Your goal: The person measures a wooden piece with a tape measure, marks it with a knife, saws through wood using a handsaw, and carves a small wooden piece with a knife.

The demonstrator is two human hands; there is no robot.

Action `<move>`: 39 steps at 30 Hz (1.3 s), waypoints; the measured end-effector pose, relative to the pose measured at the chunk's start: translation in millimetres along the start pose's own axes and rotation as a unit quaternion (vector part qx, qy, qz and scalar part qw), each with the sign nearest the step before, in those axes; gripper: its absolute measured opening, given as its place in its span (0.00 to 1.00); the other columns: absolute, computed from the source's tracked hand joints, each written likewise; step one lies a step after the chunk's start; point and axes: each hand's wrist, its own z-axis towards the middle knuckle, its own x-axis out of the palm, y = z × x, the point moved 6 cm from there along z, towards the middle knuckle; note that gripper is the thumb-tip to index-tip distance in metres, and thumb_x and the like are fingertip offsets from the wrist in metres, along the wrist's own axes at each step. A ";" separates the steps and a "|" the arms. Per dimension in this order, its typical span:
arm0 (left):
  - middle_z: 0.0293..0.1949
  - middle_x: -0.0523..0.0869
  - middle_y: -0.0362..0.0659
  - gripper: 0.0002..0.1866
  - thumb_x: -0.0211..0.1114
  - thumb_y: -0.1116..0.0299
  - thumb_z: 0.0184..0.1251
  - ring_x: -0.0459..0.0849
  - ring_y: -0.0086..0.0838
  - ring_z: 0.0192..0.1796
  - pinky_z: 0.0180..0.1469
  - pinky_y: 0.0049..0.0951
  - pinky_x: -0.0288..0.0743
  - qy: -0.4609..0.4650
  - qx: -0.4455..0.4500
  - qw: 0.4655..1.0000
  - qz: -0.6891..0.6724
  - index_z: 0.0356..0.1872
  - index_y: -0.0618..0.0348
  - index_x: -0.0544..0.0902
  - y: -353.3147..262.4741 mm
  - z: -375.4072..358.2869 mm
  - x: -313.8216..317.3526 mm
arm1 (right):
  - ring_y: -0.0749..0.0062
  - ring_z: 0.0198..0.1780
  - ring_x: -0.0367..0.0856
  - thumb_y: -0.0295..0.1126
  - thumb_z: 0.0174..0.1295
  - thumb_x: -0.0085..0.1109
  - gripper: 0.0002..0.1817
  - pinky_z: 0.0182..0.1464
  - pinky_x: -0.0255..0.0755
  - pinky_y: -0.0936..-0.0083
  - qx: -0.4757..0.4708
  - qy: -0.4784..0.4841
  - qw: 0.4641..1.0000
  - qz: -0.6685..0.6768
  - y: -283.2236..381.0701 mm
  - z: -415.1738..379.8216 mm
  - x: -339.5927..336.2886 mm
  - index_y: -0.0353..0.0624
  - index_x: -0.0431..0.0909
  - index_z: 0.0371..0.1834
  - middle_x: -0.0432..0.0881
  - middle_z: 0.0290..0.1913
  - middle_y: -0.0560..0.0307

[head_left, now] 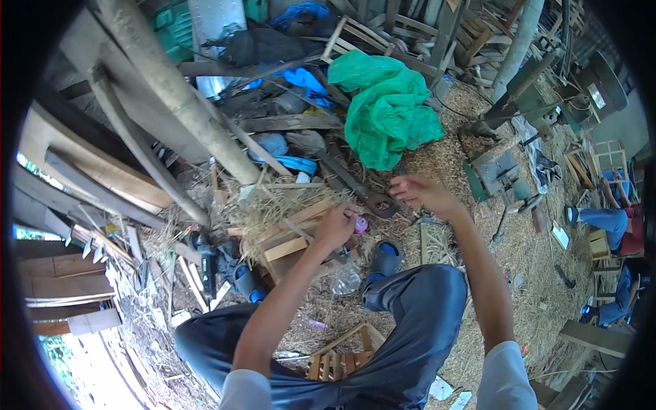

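Observation:
My left hand is closed around a small pink object, just above a wooden slatted frame half covered in straw. My right hand hovers to the right of it with fingers curled and apart, empty, near a dark metal tool lying on the ground. My knees in dark trousers and blue sandals fill the lower middle. A small wooden crate piece lies between my legs.
A green tarp is heaped ahead. Thick wooden poles lean at left among planks and scrap. A green machine stands at right. Another person sits at far right. Sawdust and straw cover the ground.

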 end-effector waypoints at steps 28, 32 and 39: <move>0.61 0.76 0.47 0.24 0.69 0.64 0.58 0.71 0.43 0.67 0.65 0.50 0.64 -0.020 0.037 0.924 0.381 0.57 0.52 0.78 44.0 -111.0 -113.8 | 0.61 0.33 0.82 0.46 0.67 0.58 0.23 0.37 0.74 0.63 -0.070 -0.100 0.976 -0.182 71.1 -6.4 74.4 0.31 0.76 0.44 0.83 0.30 0.47; 0.62 0.75 0.46 0.22 0.69 0.65 0.57 0.71 0.42 0.67 0.65 0.47 0.66 -0.029 0.062 0.909 0.410 0.54 0.52 0.81 73.7 -111.0 -106.2 | 0.53 0.36 0.83 0.53 0.65 0.60 0.31 0.42 0.75 0.59 -0.161 -0.179 0.944 -0.225 54.1 -25.1 137.3 0.30 0.74 0.52 0.83 0.32 0.42; 0.54 0.81 0.43 0.18 0.68 0.67 0.54 0.75 0.37 0.62 0.62 0.40 0.69 -0.108 0.144 0.909 0.377 0.49 0.54 0.84 53.4 -121.5 -114.4 | 0.71 0.35 0.86 0.42 0.66 0.63 0.18 0.39 0.76 0.71 -0.247 -0.233 0.931 -0.133 57.3 -38.2 144.1 0.35 0.78 0.43 0.86 0.31 0.50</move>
